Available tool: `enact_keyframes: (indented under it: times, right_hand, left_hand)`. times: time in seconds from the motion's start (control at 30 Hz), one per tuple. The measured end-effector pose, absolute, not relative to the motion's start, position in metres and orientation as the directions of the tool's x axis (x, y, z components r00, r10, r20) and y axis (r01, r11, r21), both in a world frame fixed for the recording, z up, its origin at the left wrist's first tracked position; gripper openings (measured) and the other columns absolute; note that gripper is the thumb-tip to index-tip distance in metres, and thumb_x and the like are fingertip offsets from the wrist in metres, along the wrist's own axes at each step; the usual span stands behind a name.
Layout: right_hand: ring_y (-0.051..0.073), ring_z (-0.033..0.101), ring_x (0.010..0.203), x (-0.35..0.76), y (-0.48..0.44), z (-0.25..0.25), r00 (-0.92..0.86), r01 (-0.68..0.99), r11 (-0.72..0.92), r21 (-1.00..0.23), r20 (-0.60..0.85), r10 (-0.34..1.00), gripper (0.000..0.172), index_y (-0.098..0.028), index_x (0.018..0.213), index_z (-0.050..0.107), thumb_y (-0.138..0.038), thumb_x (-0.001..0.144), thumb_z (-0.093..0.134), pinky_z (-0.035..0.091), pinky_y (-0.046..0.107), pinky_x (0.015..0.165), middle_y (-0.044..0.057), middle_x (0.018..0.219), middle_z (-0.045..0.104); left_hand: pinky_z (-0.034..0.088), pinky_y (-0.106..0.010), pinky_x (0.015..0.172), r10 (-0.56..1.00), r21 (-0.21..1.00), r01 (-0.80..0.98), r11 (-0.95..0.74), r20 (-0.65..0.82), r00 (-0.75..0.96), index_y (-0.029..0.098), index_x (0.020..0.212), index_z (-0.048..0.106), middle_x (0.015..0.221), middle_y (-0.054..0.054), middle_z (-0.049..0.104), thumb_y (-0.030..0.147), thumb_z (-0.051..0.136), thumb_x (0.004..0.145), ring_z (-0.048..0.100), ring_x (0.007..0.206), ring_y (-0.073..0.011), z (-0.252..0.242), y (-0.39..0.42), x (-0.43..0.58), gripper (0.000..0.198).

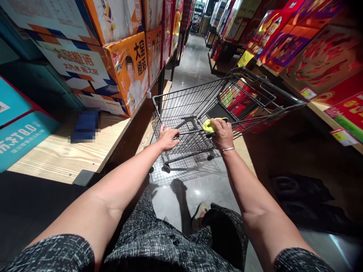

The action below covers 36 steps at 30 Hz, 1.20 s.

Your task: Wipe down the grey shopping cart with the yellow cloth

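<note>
A grey wire shopping cart (187, 96) stands at an angle across the aisle in front of me. My left hand (168, 138) has its fingers curled over the near top rim of the cart. At the right part of that same rim is my right hand (222, 133), closed with its fingers over a yellow-green, rounded thing (208, 125) that lies against the bar. What kind of thing it is, I cannot make out. The cart's dark handle bar (279, 90) is at the far right end, away from both hands. Through the wires, the basket shows grey floor beneath.
Stacked orange-and-white cartons (129, 71) stand on a wooden shelf (93, 151) at left, by a teal box (25, 132). Red gift boxes (326, 56) with price tags line the right shelf, close to the cart. The tiled aisle (193, 56) runs ahead.
</note>
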State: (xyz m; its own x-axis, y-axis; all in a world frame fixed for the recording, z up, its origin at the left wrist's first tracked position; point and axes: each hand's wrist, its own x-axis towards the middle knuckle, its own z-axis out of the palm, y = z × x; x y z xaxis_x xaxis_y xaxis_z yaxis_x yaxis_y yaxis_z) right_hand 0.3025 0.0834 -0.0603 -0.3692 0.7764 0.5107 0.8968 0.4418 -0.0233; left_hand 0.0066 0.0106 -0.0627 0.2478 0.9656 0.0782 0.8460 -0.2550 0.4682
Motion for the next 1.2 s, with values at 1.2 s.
enact_keyframes:
  times: [1.2]
  right_hand:
    - [0.029, 0.042, 0.105, 0.351, 0.018, -0.052, -0.106, 0.968, 0.194, -0.158, 0.446, 0.889, 0.044, -0.026, 0.115, 0.07, -0.009, 0.077, 0.054, 0.034, 0.043, 0.088, 0.01, 0.116, 0.063]
  left_hand:
    - [0.031, -0.051, 0.116, 0.969, 0.306, 0.925, -0.226, -0.024, 0.244, 0.02, 0.108, 0.072, 0.116, -0.012, 0.074, 0.063, 0.044, 0.095, 0.062, 0.118, -0.0338, -0.035, 0.022, 0.016, 0.053]
